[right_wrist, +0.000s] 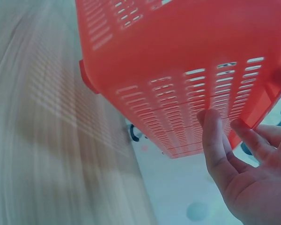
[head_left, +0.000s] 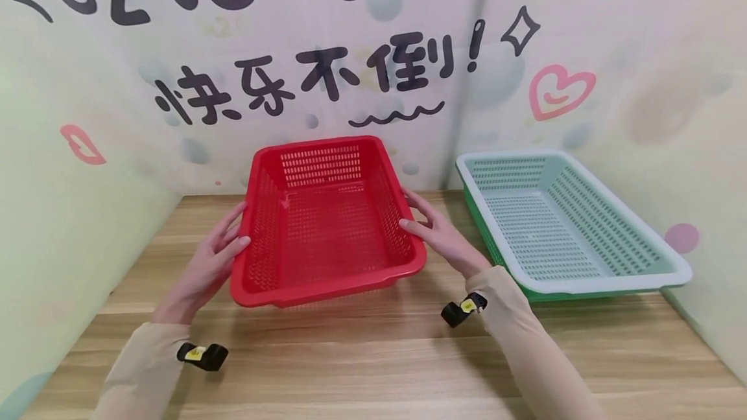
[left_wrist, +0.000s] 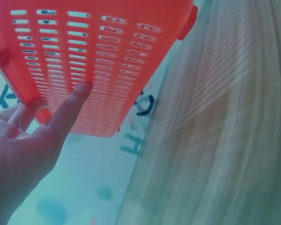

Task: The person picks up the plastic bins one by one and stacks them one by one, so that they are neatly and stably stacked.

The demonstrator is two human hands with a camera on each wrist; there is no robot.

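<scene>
A red plastic basket (head_left: pixel 332 225) with slotted walls is held up off the wooden table, its near side tilted toward me. My left hand (head_left: pixel 213 264) grips its left rim, the thumb over the edge and the other fingers against the outer wall. On the right rim, my right hand (head_left: pixel 440 235) holds in the same way. Both wrist views show fingertips touching the slotted outside of the red basket (left_wrist: pixel 84 61), and a gap between it and the tabletop (right_wrist: pixel 51 140).
To the right stands a pale, white-rimmed basket (head_left: pixel 531 232) nested in a green basket (head_left: pixel 487 229), near the table's right edge. A wall covering (head_left: pixel 327 115) with dark lettering rises behind the table (head_left: pixel 327 368).
</scene>
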